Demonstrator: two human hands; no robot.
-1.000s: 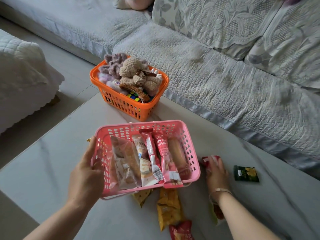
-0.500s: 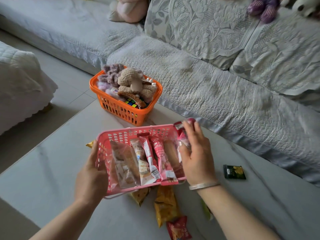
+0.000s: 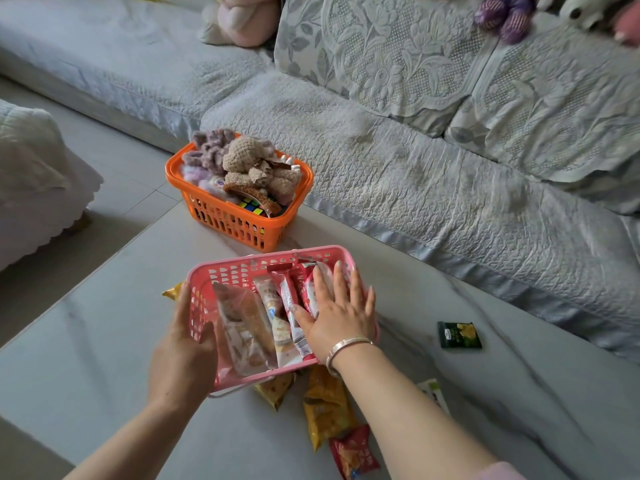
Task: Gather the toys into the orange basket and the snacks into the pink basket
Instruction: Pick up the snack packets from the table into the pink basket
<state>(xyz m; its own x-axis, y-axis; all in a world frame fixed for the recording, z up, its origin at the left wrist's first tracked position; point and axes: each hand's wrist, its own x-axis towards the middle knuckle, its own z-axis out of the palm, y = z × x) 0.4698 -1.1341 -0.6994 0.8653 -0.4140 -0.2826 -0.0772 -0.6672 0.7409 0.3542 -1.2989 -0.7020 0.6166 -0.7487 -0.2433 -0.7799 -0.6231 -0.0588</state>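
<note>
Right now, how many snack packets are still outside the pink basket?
6 visible: dark green packet right of it, yellow tip left, small yellow, large yellow, red, white-green near. The basket may hide more.

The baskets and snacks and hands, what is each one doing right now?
orange basket: upright, heaped with toys.
pink basket: tilted, part filled with snack packs.
left hand: gripping the pink basket's near left rim.
right hand: flat, fingers spread, pressing on the packs inside.
dark green packet: flat on the table, not gathered.
yellow packet: on the table, not gathered.
red packet: on the table, not gathered.
</note>
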